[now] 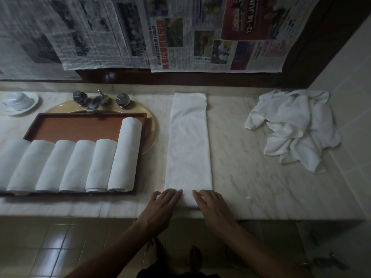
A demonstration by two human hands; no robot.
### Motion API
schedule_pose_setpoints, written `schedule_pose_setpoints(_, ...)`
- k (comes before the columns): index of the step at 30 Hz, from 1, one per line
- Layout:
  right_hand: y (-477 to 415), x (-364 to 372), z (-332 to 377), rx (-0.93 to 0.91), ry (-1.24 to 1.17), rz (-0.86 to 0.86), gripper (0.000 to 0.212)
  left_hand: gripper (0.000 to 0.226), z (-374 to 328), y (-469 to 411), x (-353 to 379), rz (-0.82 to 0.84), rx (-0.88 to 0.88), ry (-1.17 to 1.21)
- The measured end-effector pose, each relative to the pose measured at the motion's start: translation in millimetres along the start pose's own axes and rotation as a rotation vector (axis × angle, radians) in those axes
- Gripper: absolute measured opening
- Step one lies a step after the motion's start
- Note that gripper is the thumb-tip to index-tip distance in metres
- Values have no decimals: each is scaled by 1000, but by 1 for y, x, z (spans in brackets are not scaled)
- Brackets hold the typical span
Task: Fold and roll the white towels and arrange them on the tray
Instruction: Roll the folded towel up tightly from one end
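On bench [241, 157], 6 o'clock edge: pressing near end of folded towel [188, 147] with left hand [162, 205] and right hand [212, 205], side by side. Grip wide on both, fingers straight, clasping nothing. Stretches lengthwise toward 12 o'clock. Six rolled towels [124, 153] in tray [80, 128] at 9 o'clock. Loose towel heap [293, 125] at 2 o'clock.

The desk [251, 157] looks like polished veined marble. The towels [124, 153] are soft matt cloth, the tray [80, 127] smooth reddish wood, perhaps lacquered, the taps [94, 100] shiny metal.
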State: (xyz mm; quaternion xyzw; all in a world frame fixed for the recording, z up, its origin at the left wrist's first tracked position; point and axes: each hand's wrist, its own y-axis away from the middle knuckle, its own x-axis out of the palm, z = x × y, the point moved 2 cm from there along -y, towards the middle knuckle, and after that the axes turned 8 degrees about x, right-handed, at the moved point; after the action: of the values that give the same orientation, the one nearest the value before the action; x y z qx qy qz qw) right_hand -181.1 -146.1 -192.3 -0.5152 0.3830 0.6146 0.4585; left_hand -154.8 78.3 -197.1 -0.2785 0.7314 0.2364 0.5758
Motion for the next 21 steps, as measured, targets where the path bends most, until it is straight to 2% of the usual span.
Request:
schedule_pose_setpoints(3, 16, -2, -6, 11, -109, 42, 72, 65, -3, 18, 1, -38, 56, 75)
schedule_pose_setpoints(7, 22, -17, -13, 95, -321, 121, 34, 39, -2, 24, -3, -84, 35, 266)
schedule_pose_setpoints(10, 18, -21, -19, 110, -418, 139, 28, 37, 3, 19, -11, -108, -17, 371)
schedule_pose_setpoints(13, 15, -15, -24, 99, -379, 103, 26, 37, 12, 11, -16, -65, -54, 358)
schedule_pose_setpoints(15, 16, -16, -19, 118, -286, 17, 29, 39, 17, 6, -19, -26, -85, 361)
schedule_pose_setpoints(18, 24, -24, 10, 149, -147, -68, 57, 40, 21, -2, -25, 19, -125, 390)
schedule_pose_setpoints(21, 38, -14, 39, 119, -41, -23, 70, 35, 26, -10, -28, 87, -183, 446)
